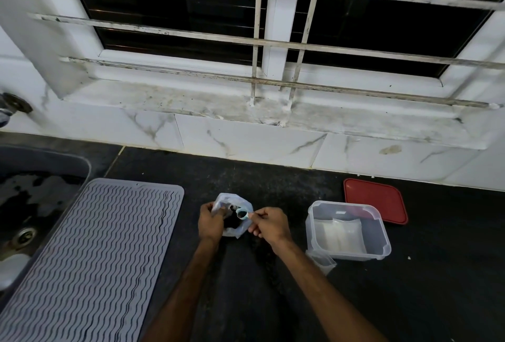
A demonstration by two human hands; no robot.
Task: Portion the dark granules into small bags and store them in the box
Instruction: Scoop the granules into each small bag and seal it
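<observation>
My left hand (210,225) grips the left edge of the open plastic bag (222,199), with the dark granules (231,222) pooled inside it between both hands. My right hand (269,225) pinches the handle of a small teal scoop (242,214), its bowl over the bag's mouth, just beside the left fingers. The clear box (310,221) stands right of my right hand with pale small bags (341,235) lying in it, a red lid (374,196) beyond it, and a grey ribbed mat (95,246) lies left of my left hand.
</observation>
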